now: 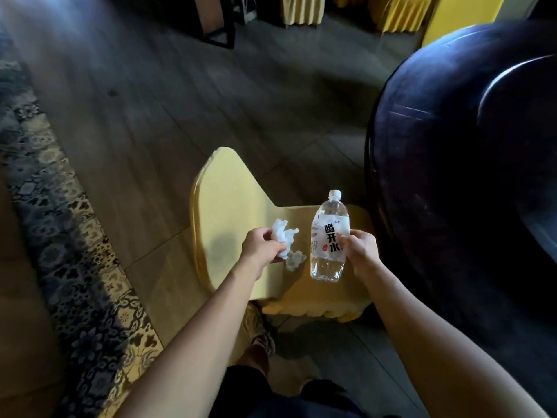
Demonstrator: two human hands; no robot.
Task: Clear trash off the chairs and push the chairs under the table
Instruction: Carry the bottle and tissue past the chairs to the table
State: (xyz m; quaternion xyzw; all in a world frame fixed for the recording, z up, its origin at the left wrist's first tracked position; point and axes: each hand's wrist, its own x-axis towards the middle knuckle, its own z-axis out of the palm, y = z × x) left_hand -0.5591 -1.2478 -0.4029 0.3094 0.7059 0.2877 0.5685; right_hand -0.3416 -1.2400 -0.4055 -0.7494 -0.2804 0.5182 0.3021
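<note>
We looked down at one yellow-covered chair (229, 212), its backrest lying toward ten o'clock from the seat and its skirted seat edge nearest our feet. Our left hand (260, 245) was clenched around one crumpled white tissue (283, 236), lifted just above the seat; a second white scrap (295, 259) showed just beside it at four o'clock, though in that dim light we could not tell whether it was a separate piece lying on the seat or a hanging tail of the same one. Our right hand (360, 251) grasped one clear plastic water bottle (330, 236) by its lower side, thumb on the white label with black characters; the bottle stood roughly upright over the seat, its white cap at twelve o'clock and water filling only its bottom part. One large dark round table (458, 152) bulked at two o'clock, its edge just beside the chair. A patterned carpet (60, 221) ran along at nine o'clock, and at least two more yellow-draped chairs (398, 12) stood far off at twelve to one o'clock.
</note>
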